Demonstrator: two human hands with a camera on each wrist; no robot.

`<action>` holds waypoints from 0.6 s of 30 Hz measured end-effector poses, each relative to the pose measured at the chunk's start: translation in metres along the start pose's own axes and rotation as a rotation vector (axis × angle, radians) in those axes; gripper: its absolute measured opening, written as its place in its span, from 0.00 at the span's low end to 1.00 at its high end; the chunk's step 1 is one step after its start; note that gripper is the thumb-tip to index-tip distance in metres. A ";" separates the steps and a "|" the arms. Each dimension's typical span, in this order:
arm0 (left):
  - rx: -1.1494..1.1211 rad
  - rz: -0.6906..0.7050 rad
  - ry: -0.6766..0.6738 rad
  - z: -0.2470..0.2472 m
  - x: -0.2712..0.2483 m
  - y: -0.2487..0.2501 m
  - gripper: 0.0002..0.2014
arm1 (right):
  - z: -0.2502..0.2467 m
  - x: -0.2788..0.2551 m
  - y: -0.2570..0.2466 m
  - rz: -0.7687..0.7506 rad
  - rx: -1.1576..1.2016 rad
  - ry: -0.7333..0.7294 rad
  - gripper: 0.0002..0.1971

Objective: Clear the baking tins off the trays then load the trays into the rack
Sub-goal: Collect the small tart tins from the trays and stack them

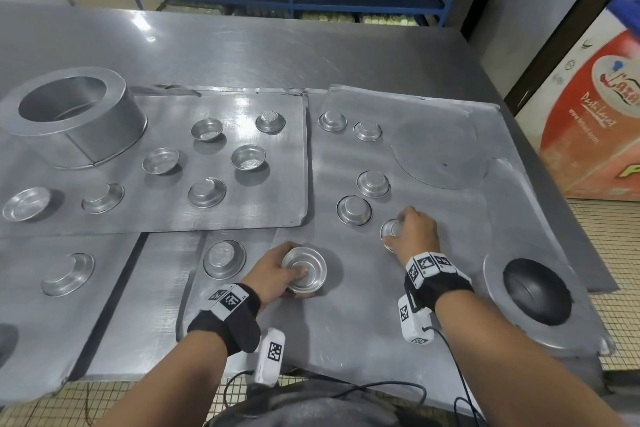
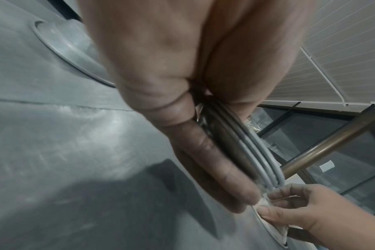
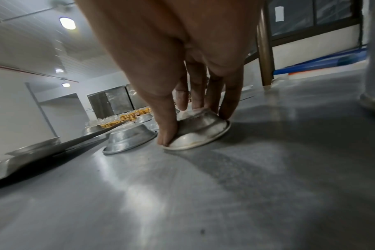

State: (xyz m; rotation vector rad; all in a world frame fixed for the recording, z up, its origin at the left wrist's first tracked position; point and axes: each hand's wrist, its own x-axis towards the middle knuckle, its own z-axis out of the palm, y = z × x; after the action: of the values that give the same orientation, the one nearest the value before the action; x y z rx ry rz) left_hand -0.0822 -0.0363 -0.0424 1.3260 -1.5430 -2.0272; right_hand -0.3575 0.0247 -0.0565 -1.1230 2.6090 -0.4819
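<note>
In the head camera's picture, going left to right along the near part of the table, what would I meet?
Upturned tin → another tin → left hand gripping a tin stack → right hand on a tin → dark-centred pan.

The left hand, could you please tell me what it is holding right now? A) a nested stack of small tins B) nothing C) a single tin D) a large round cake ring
A: the left hand grips a stack of small tins, several nested rims showing in the left wrist view.
</note>
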 end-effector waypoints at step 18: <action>-0.087 -0.066 0.036 0.019 -0.002 0.011 0.11 | -0.016 -0.096 -0.038 -0.345 0.926 -0.245 0.27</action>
State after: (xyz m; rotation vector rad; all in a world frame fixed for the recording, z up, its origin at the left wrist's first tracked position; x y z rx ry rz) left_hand -0.0992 -0.0271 -0.0315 1.3893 -1.3961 -2.0730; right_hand -0.2748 0.0741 -0.0168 -1.1528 1.6257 -1.3366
